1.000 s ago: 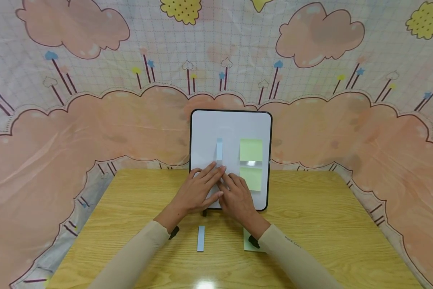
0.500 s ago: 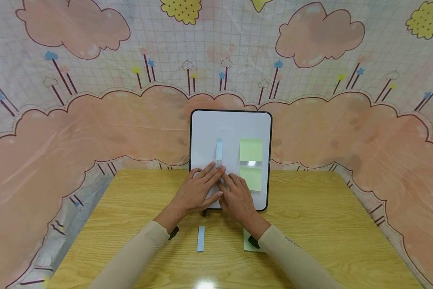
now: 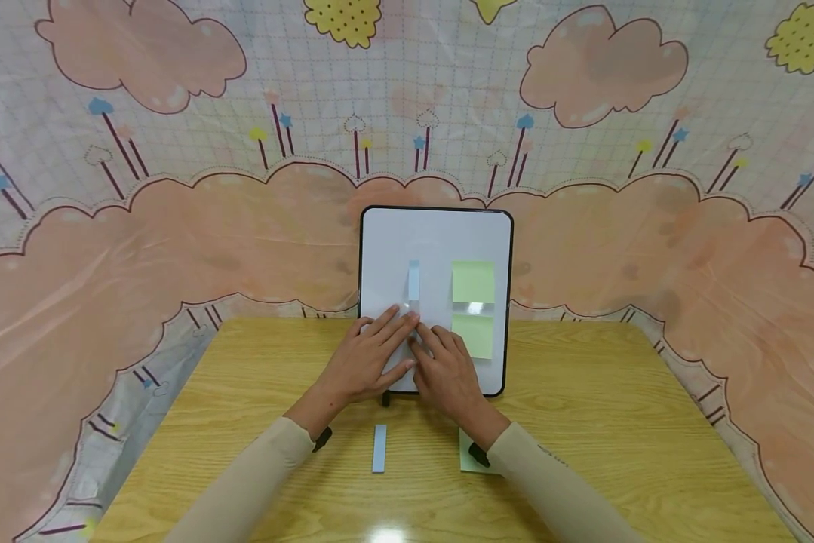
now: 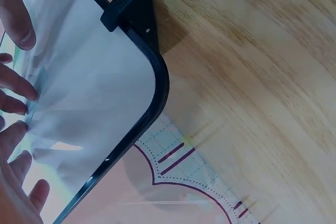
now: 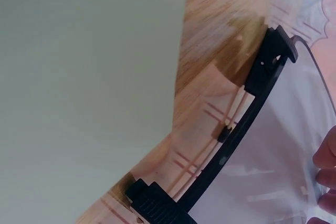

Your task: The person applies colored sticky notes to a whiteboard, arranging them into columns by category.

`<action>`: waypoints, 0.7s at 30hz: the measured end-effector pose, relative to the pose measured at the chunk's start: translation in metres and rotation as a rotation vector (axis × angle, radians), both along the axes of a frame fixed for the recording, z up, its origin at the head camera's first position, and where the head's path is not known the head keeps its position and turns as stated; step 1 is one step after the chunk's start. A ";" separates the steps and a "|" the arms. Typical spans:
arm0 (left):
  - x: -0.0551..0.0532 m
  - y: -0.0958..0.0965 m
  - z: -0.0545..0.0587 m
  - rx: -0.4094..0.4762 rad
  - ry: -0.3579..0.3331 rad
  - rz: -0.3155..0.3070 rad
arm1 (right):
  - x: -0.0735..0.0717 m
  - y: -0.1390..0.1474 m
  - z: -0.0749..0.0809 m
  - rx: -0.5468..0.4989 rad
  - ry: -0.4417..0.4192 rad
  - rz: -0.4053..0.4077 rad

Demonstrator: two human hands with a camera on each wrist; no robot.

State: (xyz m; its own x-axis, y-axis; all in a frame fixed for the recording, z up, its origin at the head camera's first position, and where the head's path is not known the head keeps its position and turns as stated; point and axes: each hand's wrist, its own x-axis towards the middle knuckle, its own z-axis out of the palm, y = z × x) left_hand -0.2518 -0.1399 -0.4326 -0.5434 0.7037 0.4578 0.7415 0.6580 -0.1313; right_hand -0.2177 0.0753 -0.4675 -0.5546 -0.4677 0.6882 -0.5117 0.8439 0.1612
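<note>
A small whiteboard (image 3: 440, 234) with a black frame stands tilted on the table. My left hand (image 3: 359, 358) lies on its lower left part with the fingers stretched out. Beside it, my right hand (image 3: 447, 373) touches the board with its fingertips, close to the left fingertips. A light blue paper strip (image 3: 414, 280) sticks to the board just above the fingers. In the left wrist view, another bluish strip (image 4: 39, 90) shows at the fingertips, partly hidden. Two pale green sticky notes, an upper note (image 3: 473, 282) and a lower note (image 3: 472, 336), are on the board's right side.
Another blue strip (image 3: 379, 449) lies on the wooden table (image 3: 583, 400) in front of the board. A green note pad (image 3: 471, 461) is partly under the right wrist. Black feet (image 4: 128, 11) hold the board's lower edge. A patterned cloth (image 3: 244, 234) hangs behind.
My left hand has shifted slightly left on the board over the last half second. The right hand stays in place, and the strips and notes have not moved.
</note>
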 end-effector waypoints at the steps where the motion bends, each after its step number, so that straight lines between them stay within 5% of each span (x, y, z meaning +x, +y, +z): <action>1: 0.000 0.000 0.000 -0.003 -0.005 0.003 | 0.000 0.000 0.000 0.000 0.003 0.002; 21: 0.008 -0.006 -0.002 0.046 -0.065 0.005 | 0.004 0.009 0.005 -0.051 0.000 0.034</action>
State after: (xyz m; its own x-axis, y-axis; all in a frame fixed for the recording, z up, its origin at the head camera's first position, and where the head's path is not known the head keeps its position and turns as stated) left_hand -0.2439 -0.1464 -0.4349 -0.5765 0.6798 0.4534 0.7439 0.6662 -0.0527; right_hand -0.2133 0.0845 -0.4628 -0.5393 -0.4507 0.7114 -0.5403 0.8331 0.1183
